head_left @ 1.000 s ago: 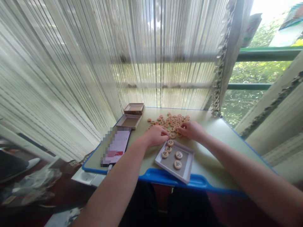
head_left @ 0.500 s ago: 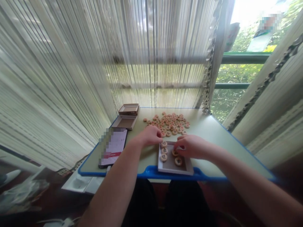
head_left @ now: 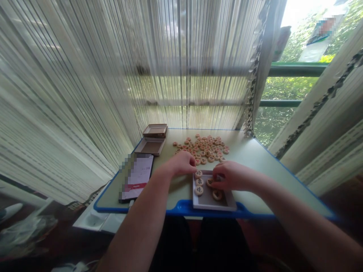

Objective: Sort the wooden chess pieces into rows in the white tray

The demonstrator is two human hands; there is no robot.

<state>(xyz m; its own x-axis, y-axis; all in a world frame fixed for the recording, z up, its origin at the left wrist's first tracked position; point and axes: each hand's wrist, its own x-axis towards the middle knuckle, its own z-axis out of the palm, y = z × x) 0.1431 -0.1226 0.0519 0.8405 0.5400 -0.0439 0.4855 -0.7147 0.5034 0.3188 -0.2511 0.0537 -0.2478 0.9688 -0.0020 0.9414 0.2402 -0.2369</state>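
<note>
A shallow open box lies at the table's near edge. Along its left side runs a column of round Chinese chess pieces with dark characters. My right hand reaches into the box from the right, thumb and fingers pinched on a chess piece in the middle. Just below those fingers lies another piece. My left hand is closed at the box's far left corner, beside the topmost piece of the column; whatever its fingertips hold is hidden. Beyond both hands spreads a loose pile of chess pieces.
Two open boxes stand at the table's back left: a brown-sided one and a shallow one. A phone or tablet with a lit screen lies in front of them. Blue edging rims the table; a string curtain hangs behind.
The piece under my right fingers has shifted slightly left within the box. My left hand stays at the corner. The whole view has drifted a little.
</note>
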